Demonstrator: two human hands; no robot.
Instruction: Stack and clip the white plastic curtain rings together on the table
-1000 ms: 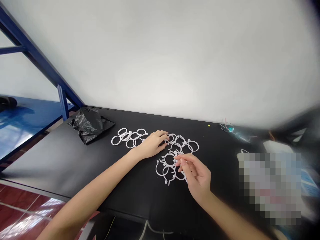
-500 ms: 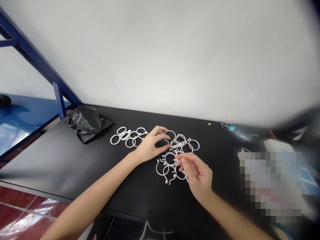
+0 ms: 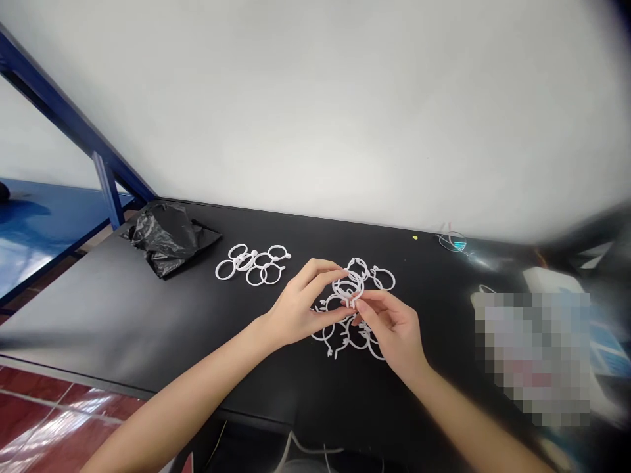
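Between my two hands is a white plastic snap ring (image 3: 363,289), raised over a loose pile of similar rings. My left hand (image 3: 296,305) grips it from the left, thumb below and fingertips above. At its lower edge, by the clasp ends, my right hand (image 3: 394,325) pinches it with thumb and forefinger. Below and around them lies the pile of white rings (image 3: 357,345), several with their ends apart; my fingers hide part of it. Farther left, a separate group of white rings (image 3: 246,264) lies overlapping on the black table.
A crumpled black plastic bag (image 3: 167,240) lies at the table's back left. A pale packet (image 3: 532,361), partly pixelated, sits at the right. Near the wall are a small yellow bit (image 3: 415,238) and a clear looped item (image 3: 452,242). Blue metal framing (image 3: 106,187) stands left.
A ring has come up off the pile into both hands. My left hand has shifted slightly down, and my right hand has closed in on the ring's clasp. The view has tilted slightly.
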